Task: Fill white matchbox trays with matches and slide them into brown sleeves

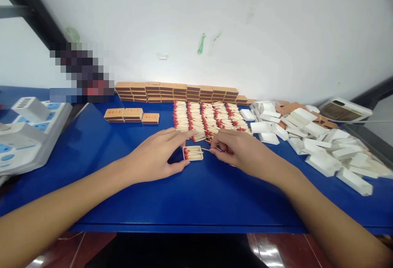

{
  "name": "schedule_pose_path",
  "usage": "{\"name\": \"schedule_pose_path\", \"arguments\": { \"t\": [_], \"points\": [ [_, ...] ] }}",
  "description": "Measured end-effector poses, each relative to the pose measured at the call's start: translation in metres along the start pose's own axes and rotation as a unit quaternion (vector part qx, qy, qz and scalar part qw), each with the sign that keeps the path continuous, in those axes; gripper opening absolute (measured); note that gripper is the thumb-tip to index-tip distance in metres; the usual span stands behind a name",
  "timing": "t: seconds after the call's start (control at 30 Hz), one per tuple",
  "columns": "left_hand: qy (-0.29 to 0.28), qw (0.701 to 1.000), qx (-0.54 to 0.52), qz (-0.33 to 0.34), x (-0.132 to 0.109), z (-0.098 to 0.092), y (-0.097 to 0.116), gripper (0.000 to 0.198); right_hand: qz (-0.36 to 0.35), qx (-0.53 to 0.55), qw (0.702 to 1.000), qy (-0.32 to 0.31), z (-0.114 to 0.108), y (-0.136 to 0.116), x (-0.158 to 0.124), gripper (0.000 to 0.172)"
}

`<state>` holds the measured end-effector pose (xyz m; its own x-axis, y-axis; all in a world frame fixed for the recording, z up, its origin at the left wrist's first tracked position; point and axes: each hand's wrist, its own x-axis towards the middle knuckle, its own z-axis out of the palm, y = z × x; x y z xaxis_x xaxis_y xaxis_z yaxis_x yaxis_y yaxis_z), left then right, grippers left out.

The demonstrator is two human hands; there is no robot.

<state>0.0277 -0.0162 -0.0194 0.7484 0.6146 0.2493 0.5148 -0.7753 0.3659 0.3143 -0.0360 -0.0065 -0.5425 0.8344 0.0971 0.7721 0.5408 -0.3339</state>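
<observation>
Numerous loose trays lie heaped right of the right hand. Closed boxes stand beyond both hands, contents unseen. Left hand holds one tray, part-filled with matches, between the hands; right hand pinches one match. Advised: tray steady, match flat, heads aligned.

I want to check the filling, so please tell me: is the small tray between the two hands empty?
No, several red-headed matches lie side by side inside the small white tray.
</observation>
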Motion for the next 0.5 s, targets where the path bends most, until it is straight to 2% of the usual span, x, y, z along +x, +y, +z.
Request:
{"name": "schedule_pose_path", "arguments": {
  "t": [0.2, 0.5],
  "points": [
    [0.001, 1.0, -0.003, 0.008, 0.0, 0.0, 0.0, 0.067, 0.019, -0.027, 0.999, 0.006, -0.002, -0.003, -0.003, 0.009],
    [-0.003, 1.0, -0.006, -0.002, 0.001, 0.0, 0.001, 0.067, -0.021, -0.025, 0.999, 0.014, 0.017, -0.006, 0.007, 0.011]
  ]
}}
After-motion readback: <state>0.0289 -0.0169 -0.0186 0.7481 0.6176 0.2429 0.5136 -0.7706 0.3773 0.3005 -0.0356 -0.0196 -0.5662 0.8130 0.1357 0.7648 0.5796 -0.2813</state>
